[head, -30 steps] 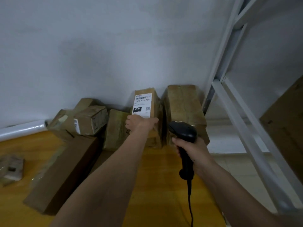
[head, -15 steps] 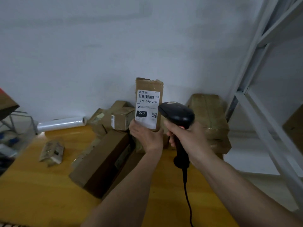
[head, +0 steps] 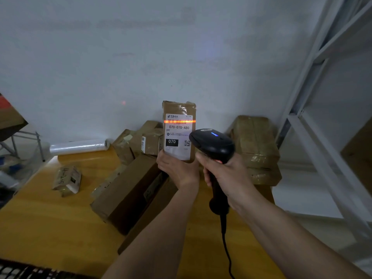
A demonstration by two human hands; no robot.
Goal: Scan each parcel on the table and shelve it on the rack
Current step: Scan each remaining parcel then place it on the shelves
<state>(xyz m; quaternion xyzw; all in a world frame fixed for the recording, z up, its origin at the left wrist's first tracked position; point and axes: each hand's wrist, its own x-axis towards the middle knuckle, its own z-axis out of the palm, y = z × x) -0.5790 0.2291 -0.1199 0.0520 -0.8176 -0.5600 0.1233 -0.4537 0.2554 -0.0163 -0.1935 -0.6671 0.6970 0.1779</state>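
The parcel (head: 179,130) is standing upright above the counter (head: 50,224), with the scanner (head: 213,146) sitting just to its right. Behind and left of it, boxes (head: 141,141) are lying heaped against the wall, a film roll (head: 78,146) is lying further left, and the rack (head: 322,117) is standing at the right.

1. The lower end of the held parcel (head: 178,117) is covered by the left hand (head: 178,171).
2. The small print on its label (head: 178,135) under the code 070-070-A80 is too fine to read.
3. The scanner (head: 213,142) has its handle wrapped by the right hand (head: 225,176); its cable (head: 226,250) runs off the bottom edge.
4. The rack (head: 314,125) is cut by the top and right edges, and its near frame is blurred.
5. A brown box (head: 360,156) on the rack is cropped at the right edge.
6. Writing on the small wrapped packet (head: 67,181) cannot be read.
7. The long box (head: 124,192) hides most of another box beneath it.
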